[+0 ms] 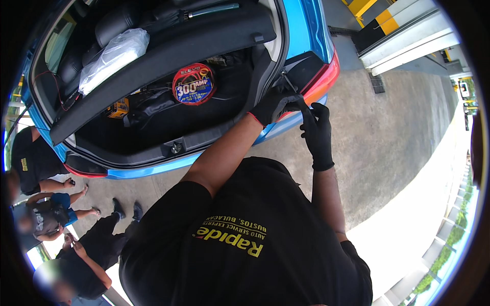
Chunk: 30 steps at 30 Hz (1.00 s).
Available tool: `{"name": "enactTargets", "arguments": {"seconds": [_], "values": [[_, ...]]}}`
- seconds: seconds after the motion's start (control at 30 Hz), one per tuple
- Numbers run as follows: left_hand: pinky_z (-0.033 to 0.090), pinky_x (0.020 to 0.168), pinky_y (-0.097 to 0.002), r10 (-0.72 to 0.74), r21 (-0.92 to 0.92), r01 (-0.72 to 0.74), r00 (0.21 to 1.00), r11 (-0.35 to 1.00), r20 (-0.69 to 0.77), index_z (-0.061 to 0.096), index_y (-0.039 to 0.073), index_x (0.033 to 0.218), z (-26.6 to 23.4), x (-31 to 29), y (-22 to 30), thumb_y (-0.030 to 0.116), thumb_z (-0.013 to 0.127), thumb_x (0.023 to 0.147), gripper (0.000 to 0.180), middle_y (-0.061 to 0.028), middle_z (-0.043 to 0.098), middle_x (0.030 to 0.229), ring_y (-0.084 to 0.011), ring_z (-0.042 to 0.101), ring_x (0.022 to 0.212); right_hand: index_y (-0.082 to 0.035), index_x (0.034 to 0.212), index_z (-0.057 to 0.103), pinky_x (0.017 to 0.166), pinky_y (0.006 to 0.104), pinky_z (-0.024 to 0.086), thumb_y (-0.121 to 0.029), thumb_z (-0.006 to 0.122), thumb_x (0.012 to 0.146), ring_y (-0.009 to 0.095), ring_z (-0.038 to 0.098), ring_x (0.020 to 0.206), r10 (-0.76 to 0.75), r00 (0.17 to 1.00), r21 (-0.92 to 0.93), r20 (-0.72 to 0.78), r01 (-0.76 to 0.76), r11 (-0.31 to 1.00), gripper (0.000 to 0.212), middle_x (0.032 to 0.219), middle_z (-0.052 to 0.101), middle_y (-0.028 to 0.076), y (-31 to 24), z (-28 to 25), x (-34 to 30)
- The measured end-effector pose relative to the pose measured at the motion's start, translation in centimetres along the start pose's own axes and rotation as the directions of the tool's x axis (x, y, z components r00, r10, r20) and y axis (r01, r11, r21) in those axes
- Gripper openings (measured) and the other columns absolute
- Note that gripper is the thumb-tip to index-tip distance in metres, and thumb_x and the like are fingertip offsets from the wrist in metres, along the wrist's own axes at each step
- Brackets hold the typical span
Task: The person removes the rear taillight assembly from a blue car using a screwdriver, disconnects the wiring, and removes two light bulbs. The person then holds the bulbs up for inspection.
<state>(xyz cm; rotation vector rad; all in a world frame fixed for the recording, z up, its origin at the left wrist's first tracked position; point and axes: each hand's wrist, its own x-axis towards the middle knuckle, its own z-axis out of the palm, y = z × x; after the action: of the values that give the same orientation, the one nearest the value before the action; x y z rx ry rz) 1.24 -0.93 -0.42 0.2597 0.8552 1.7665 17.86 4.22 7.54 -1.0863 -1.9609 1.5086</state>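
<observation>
Both my hands wear black gloves and meet at the right rear corner of a blue car, beside its red tail light [326,76]. My left hand [275,108], with a red cuff edge, is closed around the lower end of a thin metal rod [289,83]. The rod reaches up towards the dark recess next to the light. My right hand [318,133] is just right of it, fingers bent and thumb side towards the left fingertips. A dark narrow shape lies between the two hands; what it is, I cannot make out.
The open boot [122,140] holds a round red-and-blue cable pack [194,84], a yellow box [118,108] and black bags. A tilted parcel shelf [168,69] carries a clear plastic bag [116,56]. Several people stand at the left. Concrete floor [377,137] extends right, towards a white post [408,48].
</observation>
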Motion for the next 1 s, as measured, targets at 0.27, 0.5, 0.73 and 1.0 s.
{"name": "enactTargets", "arguments": {"seconds": [0.27,0.5,0.73,1.0], "values": [[0.058,0.081,-0.0467,0.493,0.985,-0.127,0.854,-0.114,0.167,0.063,0.006,0.135,1.4,-1.1,4.5,0.025,0.068,0.092,0.047,-0.018,0.075,0.099,-0.0344,0.075,0.091,-0.013,0.134,0.07,0.063,0.0336,0.053,-0.02,0.067,0.1,0.021,0.065,0.071,-0.613,0.775,-0.534,0.155,0.588,0.608,0.035,0.113,0.064,0.01,5.0,-1.3,2.7],[0.058,0.073,-0.0452,0.509,0.877,-0.02,0.808,-0.481,0.297,0.06,-0.005,0.129,-0.5,0.9,1.0,0.016,0.06,0.092,0.043,-0.0217,0.075,0.097,-0.0329,0.076,0.089,-0.005,0.121,0.07,0.062,0.0338,0.051,-0.024,0.062,0.106,0.019,0.063,0.065,-0.132,0.982,-0.289,0.133,0.165,0.943,0.025,0.091,0.067,0.009,1.8,-0.5,1.9],[0.057,0.067,-0.0488,0.484,0.962,0.019,0.867,-0.271,0.119,0.063,-0.006,0.115,1.5,1.6,2.9,0.015,0.057,0.091,0.032,-0.0212,0.072,0.078,-0.0371,0.075,0.074,-0.005,0.13,0.066,0.081,0.0456,0.054,-0.009,0.061,0.1,0.034,0.067,0.096,-0.429,0.882,-0.461,0.195,0.469,0.754,0.03,0.107,0.069,0.015,3.6,-0.5,1.4],[0.056,0.065,-0.05,0.582,0.975,-0.041,0.796,-0.218,0.164,0.064,-0.004,0.101,1.1,1.2,3.3,0.012,0.054,0.091,0.021,-0.022,0.071,0.074,-0.0392,0.073,0.07,-0.012,0.132,0.07,0.086,0.0432,0.055,0.006,0.066,0.084,0.031,0.067,0.099,-0.629,0.761,-0.564,0.156,0.592,0.576,0.051,0.109,0.073,0.009,2.7,0.5,1.1]]}}
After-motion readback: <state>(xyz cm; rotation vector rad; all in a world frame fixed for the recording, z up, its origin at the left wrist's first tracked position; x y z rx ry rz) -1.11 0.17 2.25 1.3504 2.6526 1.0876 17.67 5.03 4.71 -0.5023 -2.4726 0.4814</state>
